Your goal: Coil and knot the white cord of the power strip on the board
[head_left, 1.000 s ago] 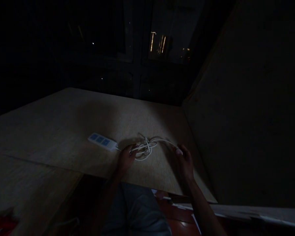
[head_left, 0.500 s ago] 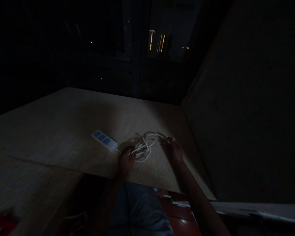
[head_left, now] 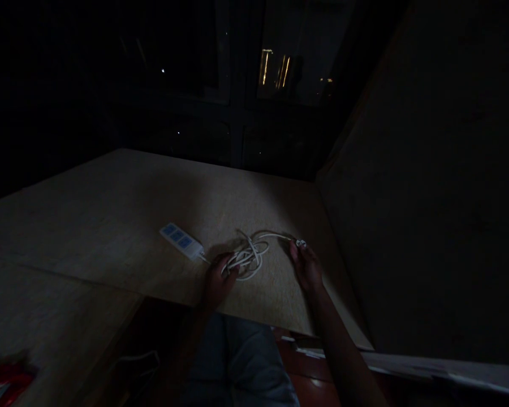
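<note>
A white power strip [head_left: 181, 241] with blue socket faces lies on the table, left of my hands. Its white cord [head_left: 251, 254] is gathered in loose loops. My left hand [head_left: 219, 278] is closed around the near left side of these loops. From the coil one length of cord runs right to the plug [head_left: 301, 243], whose pale end shows at the fingertips of my right hand [head_left: 307, 265]. My right fingers are curled around the plug, just above the tabletop. Dim light hides the finer detail of the fingers.
The pale table [head_left: 110, 198] meets a dark upright panel [head_left: 419, 198] on the right and a dark window [head_left: 297, 62] behind. A red object [head_left: 8, 384] is at the lower left. My legs [head_left: 241, 362] are under the front edge.
My right hand has turned and shifted slightly right, so the plug's pale end now shows more plainly. My left hand keeps the coil, its fingers a little further over the loops.
</note>
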A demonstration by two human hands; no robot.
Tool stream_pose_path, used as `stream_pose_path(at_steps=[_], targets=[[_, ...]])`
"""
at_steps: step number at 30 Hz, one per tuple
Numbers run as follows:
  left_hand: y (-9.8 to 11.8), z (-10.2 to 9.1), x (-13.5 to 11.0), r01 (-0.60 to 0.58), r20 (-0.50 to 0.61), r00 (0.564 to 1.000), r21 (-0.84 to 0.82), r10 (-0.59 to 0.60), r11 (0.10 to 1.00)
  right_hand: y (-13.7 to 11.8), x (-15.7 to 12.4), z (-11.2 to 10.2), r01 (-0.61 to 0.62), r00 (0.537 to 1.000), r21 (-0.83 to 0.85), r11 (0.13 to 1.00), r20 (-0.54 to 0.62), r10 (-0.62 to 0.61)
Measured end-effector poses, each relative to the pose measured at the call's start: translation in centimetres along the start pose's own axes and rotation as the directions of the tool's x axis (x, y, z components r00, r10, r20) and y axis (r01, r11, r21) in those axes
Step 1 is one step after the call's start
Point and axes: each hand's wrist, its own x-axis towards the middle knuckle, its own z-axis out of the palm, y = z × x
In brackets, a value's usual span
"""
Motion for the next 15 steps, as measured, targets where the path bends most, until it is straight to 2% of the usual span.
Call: stream_pose_path(at_steps=[7, 11, 15], targets=[[0.2, -0.2, -0.2, -0.035, -0.006, 0.999, 0.020, 0.035, 0.999, 0.2, -0.6, 0.5, 0.027, 1.000, -0.097, 0.995, -0.003, -0.028], [0.2, -0.1, -0.2, -0.010, -0.017, 1.000, -0.015, 0.010, 1.000, 1.2, -0.7, 1.0, 0.089, 0.996, -0.249, 0.964, 0.024, -0.086], [0.1, 0.0, -0.1, 0.025, -0.024, 0.999, -0.043, -0.026, 0.999, 1.4, 0.3, 1.0, 0.125, 0.992, -0.454, 0.882, 0.040, -0.120]])
